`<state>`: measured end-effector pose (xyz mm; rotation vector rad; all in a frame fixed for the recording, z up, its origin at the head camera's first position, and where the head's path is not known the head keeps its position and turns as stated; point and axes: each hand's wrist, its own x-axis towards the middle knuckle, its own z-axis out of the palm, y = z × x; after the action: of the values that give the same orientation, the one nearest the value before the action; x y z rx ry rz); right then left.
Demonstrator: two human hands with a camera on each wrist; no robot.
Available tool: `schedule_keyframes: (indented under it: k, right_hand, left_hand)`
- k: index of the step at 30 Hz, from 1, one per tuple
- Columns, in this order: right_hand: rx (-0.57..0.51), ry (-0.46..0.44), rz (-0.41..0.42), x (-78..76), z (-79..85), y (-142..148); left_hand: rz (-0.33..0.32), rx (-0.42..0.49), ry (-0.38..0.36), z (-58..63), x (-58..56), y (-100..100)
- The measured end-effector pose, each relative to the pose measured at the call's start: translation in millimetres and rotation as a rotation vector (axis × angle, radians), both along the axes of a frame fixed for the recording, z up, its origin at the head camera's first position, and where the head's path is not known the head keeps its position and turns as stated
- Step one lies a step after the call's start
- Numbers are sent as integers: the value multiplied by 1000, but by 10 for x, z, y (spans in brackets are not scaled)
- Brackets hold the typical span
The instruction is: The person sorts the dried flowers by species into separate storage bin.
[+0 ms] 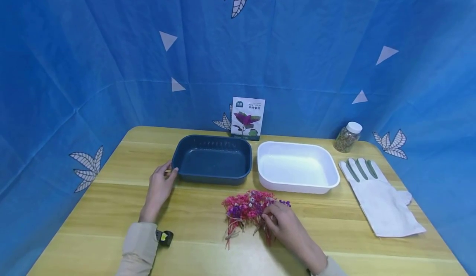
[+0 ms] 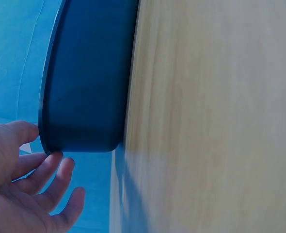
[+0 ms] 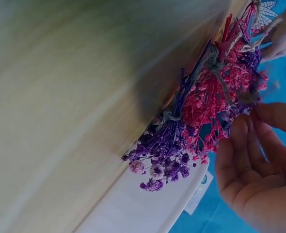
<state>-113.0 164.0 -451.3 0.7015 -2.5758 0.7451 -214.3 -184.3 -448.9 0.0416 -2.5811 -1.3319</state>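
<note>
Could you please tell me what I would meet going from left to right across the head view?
Left hand, dark blue tray, pink and purple flowers, white tray, lidded jar, white glove.

Pink and purple flower bunches (image 1: 243, 205) (tied with twine) lie near the dark-blue basin (image 1: 212, 180).

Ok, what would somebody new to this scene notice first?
Probably the string-tied bunches of pink and purple flowers, bright against the pale wooden table. Next, perhaps, the dark blue rectangular tray behind them to the left and the white rectangular tray behind them to the right.
</note>
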Motion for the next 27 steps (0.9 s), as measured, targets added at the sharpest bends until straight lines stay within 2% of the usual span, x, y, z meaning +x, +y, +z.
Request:
schedule_keyframes:
  k: [12,23,27]
  right_hand:
    - [-220,-164,-21,37,59,-3]
    - [-364,-50,-72,61,41,-20]
    - [-427,-68,-95,72,52,-26]
  left_hand:
    - [-12,5,-22,0,-5,-2]
    - [-12,5,-6,-4,-3,-7]
    - [-15,7,-7,-7,-3,-6]
